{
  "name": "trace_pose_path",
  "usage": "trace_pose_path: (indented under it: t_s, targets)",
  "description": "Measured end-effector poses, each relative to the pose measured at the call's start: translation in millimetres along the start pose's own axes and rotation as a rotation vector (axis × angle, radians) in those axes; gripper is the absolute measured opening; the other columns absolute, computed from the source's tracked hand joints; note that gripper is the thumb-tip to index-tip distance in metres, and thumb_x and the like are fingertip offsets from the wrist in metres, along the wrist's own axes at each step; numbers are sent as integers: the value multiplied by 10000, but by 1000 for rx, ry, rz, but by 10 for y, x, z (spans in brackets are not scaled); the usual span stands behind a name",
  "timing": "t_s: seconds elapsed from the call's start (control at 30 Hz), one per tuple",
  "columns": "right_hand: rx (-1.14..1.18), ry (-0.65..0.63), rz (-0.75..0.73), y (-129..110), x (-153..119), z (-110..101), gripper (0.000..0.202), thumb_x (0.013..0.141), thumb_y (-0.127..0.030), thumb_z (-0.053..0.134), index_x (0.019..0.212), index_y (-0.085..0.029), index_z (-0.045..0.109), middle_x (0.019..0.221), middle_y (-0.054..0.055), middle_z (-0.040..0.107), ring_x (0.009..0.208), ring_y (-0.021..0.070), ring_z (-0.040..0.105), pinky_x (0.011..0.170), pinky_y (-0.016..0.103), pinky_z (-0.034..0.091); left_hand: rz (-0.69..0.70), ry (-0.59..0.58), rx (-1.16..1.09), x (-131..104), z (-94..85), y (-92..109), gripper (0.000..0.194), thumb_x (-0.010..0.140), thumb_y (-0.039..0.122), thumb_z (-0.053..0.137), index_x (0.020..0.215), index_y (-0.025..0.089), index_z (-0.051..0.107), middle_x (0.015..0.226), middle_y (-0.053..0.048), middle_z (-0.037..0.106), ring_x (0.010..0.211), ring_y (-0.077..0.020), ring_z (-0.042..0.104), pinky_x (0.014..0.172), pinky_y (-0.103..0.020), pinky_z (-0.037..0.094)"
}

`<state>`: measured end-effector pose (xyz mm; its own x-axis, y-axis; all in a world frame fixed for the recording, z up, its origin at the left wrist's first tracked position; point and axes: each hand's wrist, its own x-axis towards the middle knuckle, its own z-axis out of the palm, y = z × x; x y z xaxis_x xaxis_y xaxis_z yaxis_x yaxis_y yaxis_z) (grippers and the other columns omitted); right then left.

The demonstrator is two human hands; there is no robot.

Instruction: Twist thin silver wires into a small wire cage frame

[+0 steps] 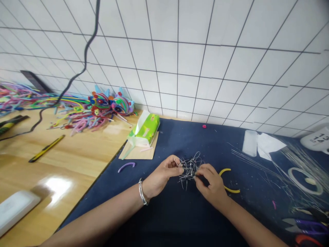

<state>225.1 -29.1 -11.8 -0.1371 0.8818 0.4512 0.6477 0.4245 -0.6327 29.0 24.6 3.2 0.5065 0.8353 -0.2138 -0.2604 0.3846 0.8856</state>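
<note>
A tangled bundle of thin silvery wires (189,168) with dark bits in it is held up between my two hands, over the dark blue cloth. My left hand (164,173), with a silver bangle at the wrist, pinches the bundle's left side between thumb and fingers. On the right side, my right hand (210,181) grips the bundle with its fingertips. Yellow-handled pliers (232,190) lie just beyond my right hand, partly hidden by it. A curved purple piece (126,165) rests on the cloth left of my left hand.
A green tissue pack (150,127) sits on a thin wooden board (150,152). Loose wires (303,161), a clear ring (304,178) and purple scissors (305,226) lie at right. On the wooden table (87,161) are a yellow cutter (46,148) and colourful pipe cleaners (81,120).
</note>
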Motion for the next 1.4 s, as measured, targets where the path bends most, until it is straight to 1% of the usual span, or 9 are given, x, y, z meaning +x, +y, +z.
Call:
trace_pose_path:
  t_s: [0.2,0.4,0.53,0.73,0.83,0.93,1.1,1.23,1.4]
  targets:
    - [14,-1,47,10,30,-67,102,771,-117,503,798,-211,534,815,40,534,773,175,532,715,324,457,-144,-47,-18,52,-100,40,116,757,230,613,814,161,539,741,3,527,636,-86,487,628,-235,375]
    - [50,3,65,13,58,-116,111,776,-106,487,787,-210,525,817,37,528,749,165,527,684,304,456,37,-133,372,117,-239,109,111,692,99,613,770,147,552,709,22,520,625,-77,440,608,-217,338]
    - [74,-4,71,26,44,-106,113,780,-109,483,792,-213,525,808,34,524,735,161,524,679,305,459,162,3,522,155,-251,12,70,709,121,596,737,150,539,683,27,510,610,-84,431,594,-221,335]
    - [90,14,70,32,60,-107,103,791,-114,477,788,-208,520,802,33,525,728,155,524,675,300,459,120,231,314,77,-102,-137,132,717,198,626,789,162,521,667,32,498,584,-81,458,588,-217,361]
    - [86,31,65,49,66,-102,98,790,-114,482,784,-205,517,793,30,523,722,153,522,674,299,458,22,185,171,-6,-8,-133,101,729,211,608,751,155,527,655,22,505,562,-79,462,557,-210,357]
    - [67,26,54,74,61,-96,99,786,-108,494,798,-202,519,806,33,527,724,153,522,675,302,460,-22,160,81,-65,58,-96,78,747,222,584,768,155,551,684,13,511,580,-80,460,548,-204,354]
    - [6,13,4,96,34,-75,116,784,-101,500,822,-206,534,822,42,537,767,171,530,703,327,463,19,183,168,-69,108,-65,146,731,266,635,742,153,543,678,31,471,573,-68,419,542,-200,339]
    - [-42,-4,-40,80,8,-32,134,782,-102,510,854,-210,545,858,53,556,787,182,540,726,347,464,38,205,212,-33,153,-123,227,697,296,677,705,154,500,638,46,445,567,-69,392,538,-200,324]
    - [-61,-11,-76,60,-6,9,154,769,-92,533,869,-208,547,862,53,563,771,179,543,708,340,466,85,265,177,-3,213,-210,267,663,256,697,690,164,448,631,56,432,581,-73,395,571,-201,326]
